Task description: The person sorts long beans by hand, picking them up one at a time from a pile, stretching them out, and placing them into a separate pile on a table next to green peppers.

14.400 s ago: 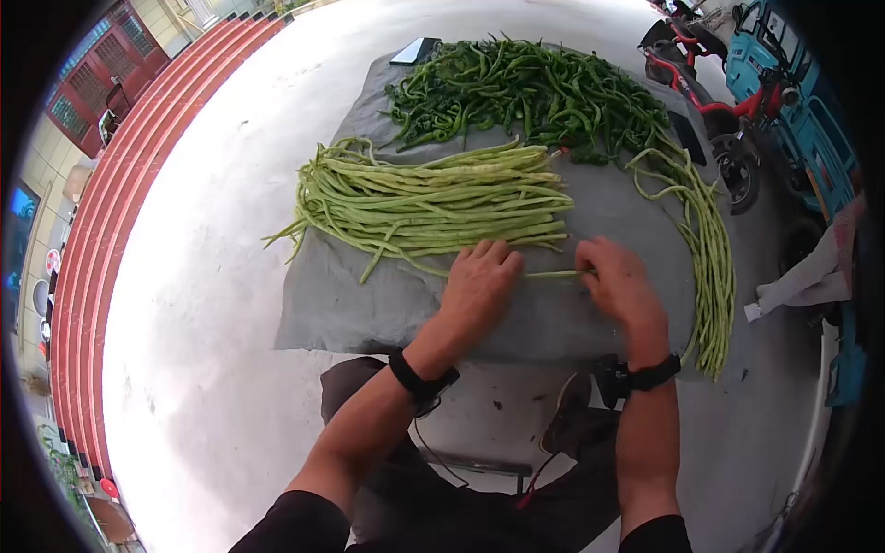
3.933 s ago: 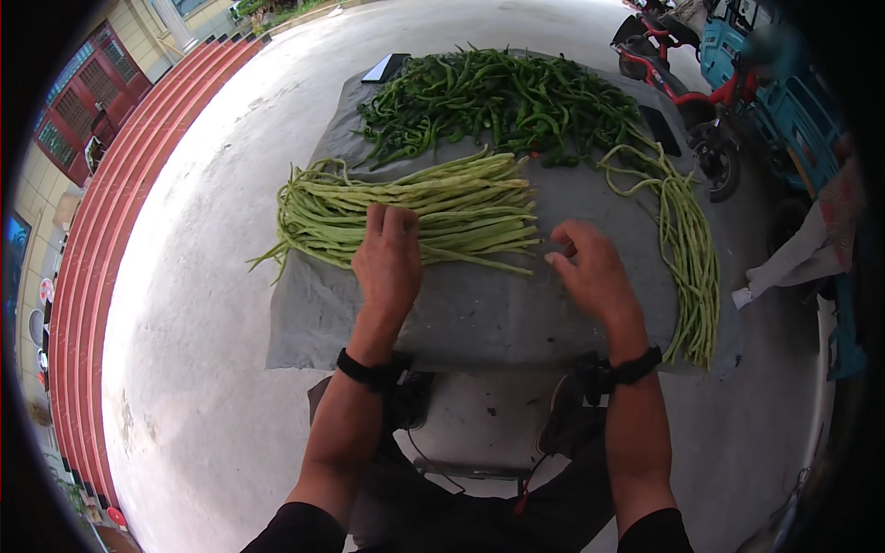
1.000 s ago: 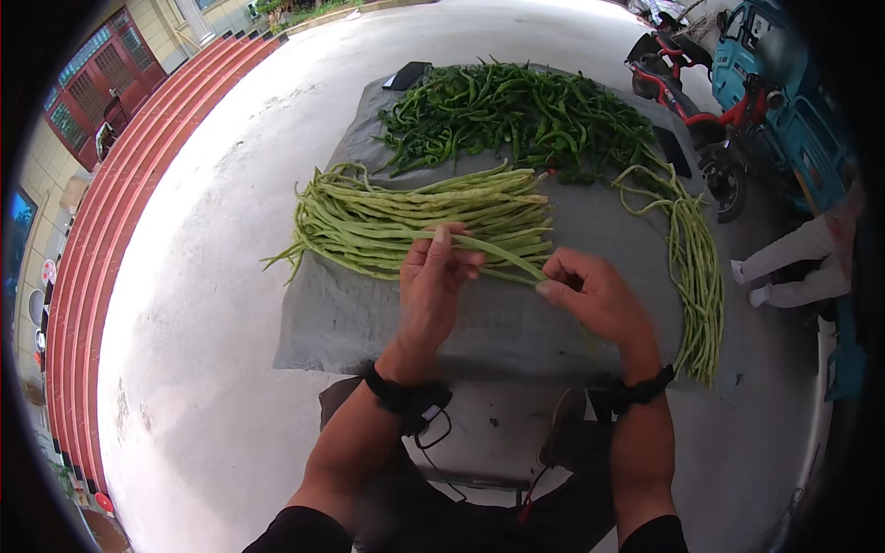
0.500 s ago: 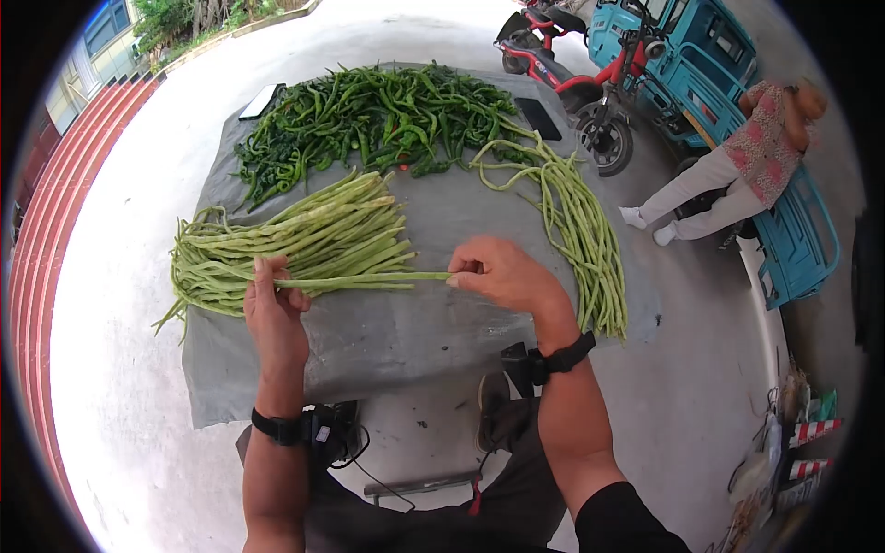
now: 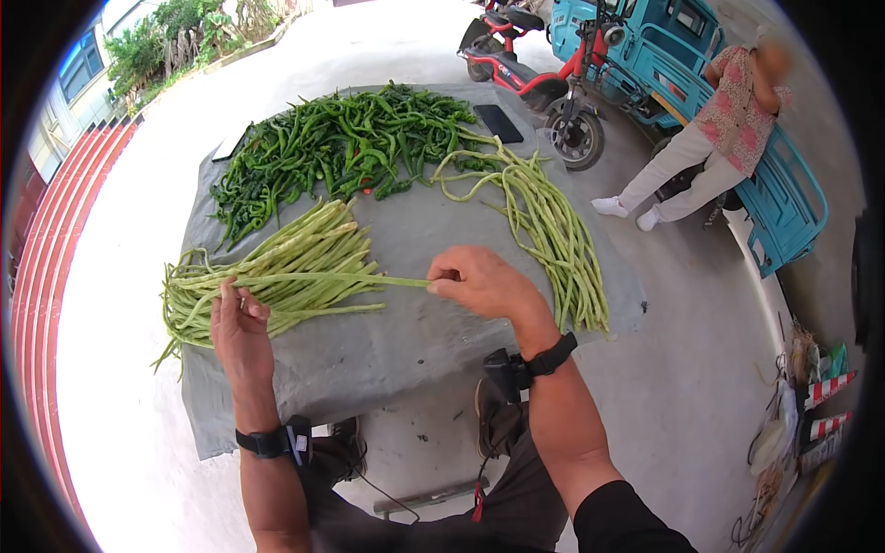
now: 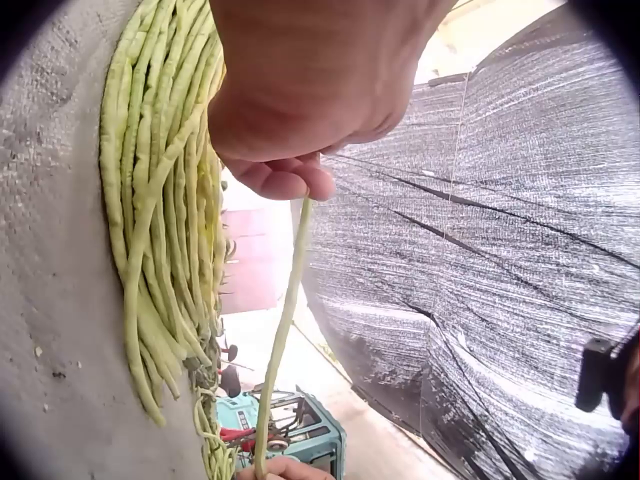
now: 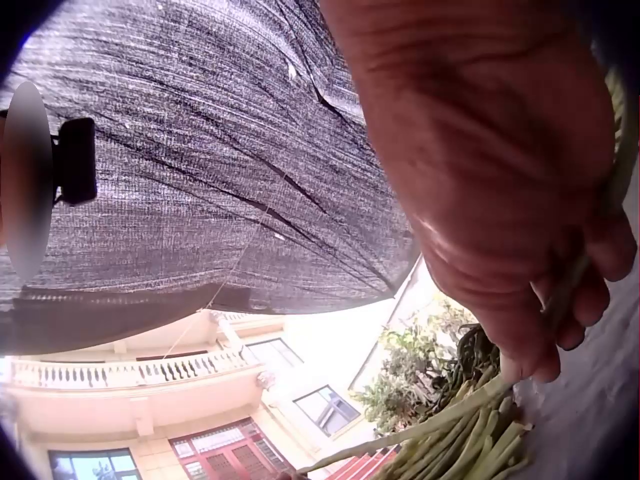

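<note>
1. Right hand (image 5: 481, 284): at 3 o'clock, thumb and finger pinched narrow on the tip of the long bean. Clock centre is that bean; 12 points away from the seated worker.
2. Left hand (image 5: 241, 330): towards 8 o'clock, thumb and fingertips pinching the same bean further along.
3. Long bean (image 6: 283, 330): one, stretched between the hands, crossing above the bean heap. Slim round rod, pale green, smooth, gently bowed; its length past the left hand is lost against the heap. Hazards: snapping, if pulled or bent too hard; slipping, since the right-hand pinch has only a tip.
4. Bean heap (image 5: 295, 249): 9 o'clock. Knobbly stalks, some yellowed; blunt ends roughly level, thin ends tangled. Hazard: neighbours dragged out of line, should the held bean snag among them.
5. Bean bundle (image 5: 562, 249): between 2 and 3 o'clock, looser, its far ends looped. Hazard: scattering, if brushed by the right forearm.
6. Pepper pile (image 5: 341, 147): 12 o'clock. Glossy, dark green, curled, pointed.
7. Phone (image 5: 498, 123): past 1 o'clock, beside the peppers; flat black rectangle.
8. Grey sheet (image 5: 424, 230): beneath all the produce; dull, creased, specked.
9. Red scooter (image 5: 505, 66), blue cart (image 5: 656, 69), standing person (image 5: 733, 111) in patterned top: 1 to 2 o'clock, beyond the sheet.
</note>
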A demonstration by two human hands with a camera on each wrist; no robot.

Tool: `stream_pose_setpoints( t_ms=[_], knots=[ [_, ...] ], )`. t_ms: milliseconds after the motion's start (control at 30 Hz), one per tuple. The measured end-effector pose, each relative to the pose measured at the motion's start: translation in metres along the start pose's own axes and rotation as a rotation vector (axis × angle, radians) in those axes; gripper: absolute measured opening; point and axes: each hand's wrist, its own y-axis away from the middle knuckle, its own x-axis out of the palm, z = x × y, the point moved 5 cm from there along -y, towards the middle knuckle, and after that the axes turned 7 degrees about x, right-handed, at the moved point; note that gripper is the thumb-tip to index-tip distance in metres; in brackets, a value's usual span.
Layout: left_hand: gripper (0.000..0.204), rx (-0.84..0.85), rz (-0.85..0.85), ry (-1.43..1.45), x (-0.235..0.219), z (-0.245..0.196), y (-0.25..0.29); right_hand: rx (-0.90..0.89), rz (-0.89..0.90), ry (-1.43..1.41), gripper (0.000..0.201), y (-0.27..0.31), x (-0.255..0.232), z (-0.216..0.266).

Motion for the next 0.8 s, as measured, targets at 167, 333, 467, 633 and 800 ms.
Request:
stream_pose_setpoints(
  t_ms=[167, 333, 467, 633, 800],
  knots=[
    [0.03, 0.042, 0.09, 0.035, 0.007, 0.0, -0.002, -0.056, -0.062, 0.035, 0.018, 0.007, -0.006, -0.009],
    [0.031, 0.07, 0.159, -0.003, 0.02, 0.003, 0.0, -0.006, -0.059, -0.002, 0.017, 0.017, -0.024, -0.025],
    [0.029, 0.057, 0.226, -0.079, 0.04, 0.008, 0.0, 0.103, -0.009, -0.024, 0.017, 0.026, -0.041, -0.043],
    [0.029, 0.019, 0.362, -0.177, 0.12, 0.008, -0.021, 0.147, -0.063, -0.005, 0.015, 0.038, -0.063, -0.059],
    [0.032, -0.115, 0.566, -0.263, 0.24, 0.034, -0.061, 0.298, -0.226, -0.052, 0.018, 0.059, -0.096, -0.082]
  ],
)
